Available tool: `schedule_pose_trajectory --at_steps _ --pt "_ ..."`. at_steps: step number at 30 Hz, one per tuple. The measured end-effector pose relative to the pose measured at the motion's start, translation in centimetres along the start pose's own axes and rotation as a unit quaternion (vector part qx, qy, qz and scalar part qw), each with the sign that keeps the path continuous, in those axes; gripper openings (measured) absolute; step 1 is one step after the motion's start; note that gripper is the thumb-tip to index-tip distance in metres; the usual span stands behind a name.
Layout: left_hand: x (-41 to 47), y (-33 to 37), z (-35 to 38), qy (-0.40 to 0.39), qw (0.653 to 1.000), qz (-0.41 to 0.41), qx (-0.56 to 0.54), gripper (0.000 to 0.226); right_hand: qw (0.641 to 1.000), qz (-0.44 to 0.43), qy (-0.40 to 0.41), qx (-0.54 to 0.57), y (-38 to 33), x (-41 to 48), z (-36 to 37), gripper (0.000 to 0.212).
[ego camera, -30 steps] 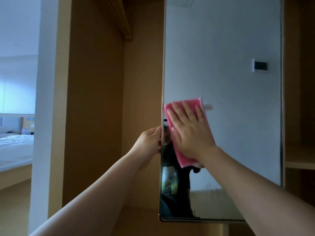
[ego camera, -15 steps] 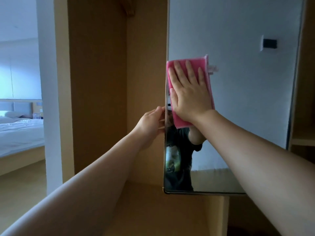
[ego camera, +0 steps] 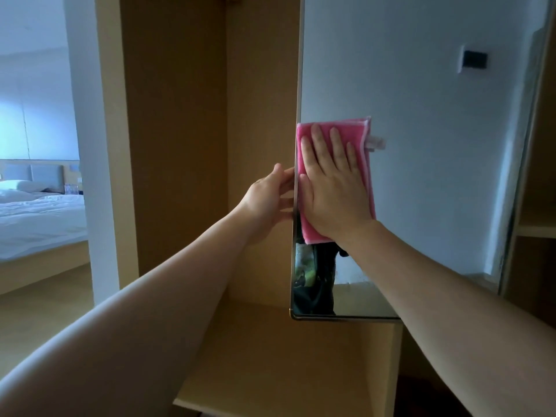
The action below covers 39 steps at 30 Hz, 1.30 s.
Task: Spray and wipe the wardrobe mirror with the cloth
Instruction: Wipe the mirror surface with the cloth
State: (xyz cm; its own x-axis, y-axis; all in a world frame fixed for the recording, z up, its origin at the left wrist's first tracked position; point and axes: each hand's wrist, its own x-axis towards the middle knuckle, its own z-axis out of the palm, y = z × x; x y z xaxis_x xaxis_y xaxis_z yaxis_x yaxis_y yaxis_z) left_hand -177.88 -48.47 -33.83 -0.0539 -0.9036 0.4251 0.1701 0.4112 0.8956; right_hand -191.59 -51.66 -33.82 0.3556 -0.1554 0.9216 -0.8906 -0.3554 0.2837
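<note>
At frame centre, the right hand (ego camera: 334, 188) presses flat, fingers spread, on the pink cloth (ego camera: 365, 164) against the mirror (ego camera: 421, 145); the left hand (ego camera: 267, 203) grips the mirror's left edge.

Pink cloth (ego camera: 365, 164) flat against wardrobe mirror (ego camera: 421, 176)

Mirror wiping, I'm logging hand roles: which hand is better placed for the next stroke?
Right. The right hand presses the pink cloth flat on the mirror; the left hand grips its edge.
</note>
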Motion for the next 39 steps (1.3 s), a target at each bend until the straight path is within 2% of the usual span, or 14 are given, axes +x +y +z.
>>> schedule_pose_trajectory --at_steps 6,10,14,23,30,36,39 --pt "-1.3 -0.2 0.2 -0.006 0.999 0.018 0.049 0.042 0.999 -0.034 -0.014 -0.002 -1.1 -6.3 2.0 0.060" --pt "-1.9 -1.1 0.6 0.020 0.997 0.033 0.073 0.036 1.000 -0.020 -0.013 0.017 -2.3 -9.9 3.1 0.059" --pt "-2.8 -2.8 0.2 0.003 0.996 0.037 0.078 0.037 1.000 -0.005 -0.011 0.022 -3.4 -12.3 4.0 0.061" --pt "-6.2 -8.7 -1.5 0.040 0.996 -0.053 0.057 0.041 0.999 -0.008 -0.035 0.007 -4.2 -14.4 4.8 0.062" --pt "-7.1 -10.7 -0.9 0.054 0.992 -0.100 0.059 0.044 1.000 -0.019 -0.023 0.009 -3.9 -15.1 5.2 0.061" --pt "-7.3 -10.8 -0.7 0.057 0.993 -0.093 0.046 0.040 1.000 -0.013 -0.006 0.008 -3.9 -15.5 5.1 0.062" --pt "-7.3 -11.2 -1.0 0.046 0.993 -0.078 0.081 0.038 1.000 -0.016 -0.009 0.000 -3.5 -15.7 4.9 0.060"
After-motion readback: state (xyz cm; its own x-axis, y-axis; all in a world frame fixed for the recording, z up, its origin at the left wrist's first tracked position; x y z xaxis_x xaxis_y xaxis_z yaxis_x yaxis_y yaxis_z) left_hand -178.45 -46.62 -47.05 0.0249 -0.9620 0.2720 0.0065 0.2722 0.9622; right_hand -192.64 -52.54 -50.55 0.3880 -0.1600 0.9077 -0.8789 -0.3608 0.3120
